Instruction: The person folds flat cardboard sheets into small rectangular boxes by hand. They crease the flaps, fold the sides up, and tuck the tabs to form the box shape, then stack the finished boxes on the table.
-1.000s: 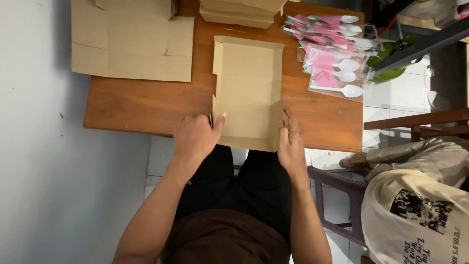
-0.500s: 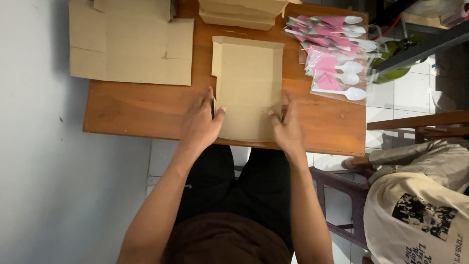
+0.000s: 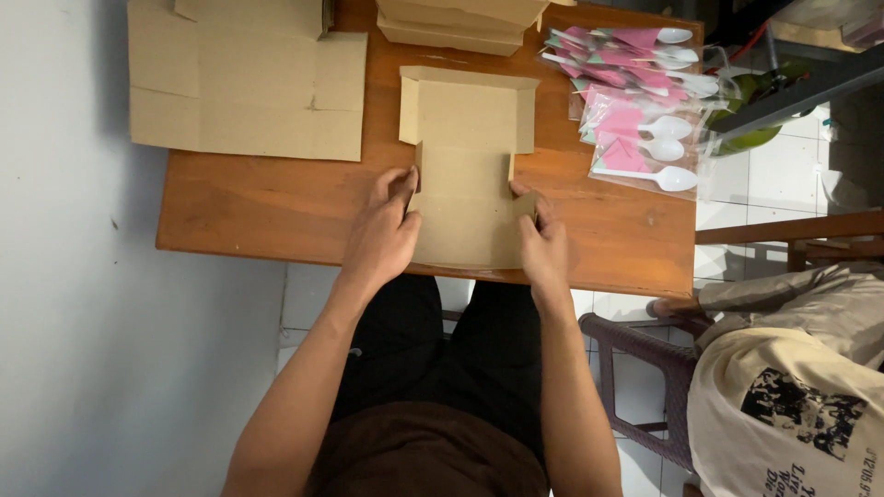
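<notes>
- Now the side flaps of the cardboard box blank [image 3: 465,198], at centre frame on the wooden table [image 3: 276,198], stand raised; half a second ago they lay flatter, so folding has advanced.
- Left hand [image 3: 382,230] pinches the left flap.
- Right hand [image 3: 541,241] grips the right flap, wrists angled inward.

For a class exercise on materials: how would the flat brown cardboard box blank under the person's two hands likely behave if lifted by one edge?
The flat brown cardboard box blank would probably hinge at its creases rather than stay rigid, since its side flaps already stand up under the left hand and right hand. It is likely light, being one thin sheet. It should slide easily on the smooth wooden table.
</notes>
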